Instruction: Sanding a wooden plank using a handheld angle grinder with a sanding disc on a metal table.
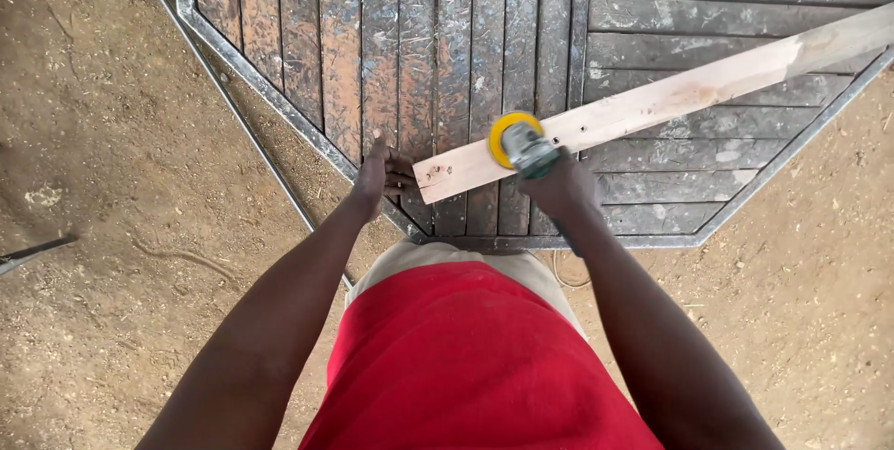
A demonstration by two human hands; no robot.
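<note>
A long pale wooden plank (670, 96) lies slantwise across a worn slatted table (438, 49), running from its near end at the middle up to the right edge. My left hand (380, 173) grips the plank's near end. My right hand (559, 187) holds a grey angle grinder (529, 150) with a yellow sanding disc (510, 129), and the disc rests on the plank's top face close to that end.
The table is octagonal with a metal rim (270, 87) and dusty dark boards. Sawdust-strewn dirt ground (121, 226) surrounds it. A thin metal rod (233, 105) lies along the left side. A dark tool end (33, 252) shows at the far left.
</note>
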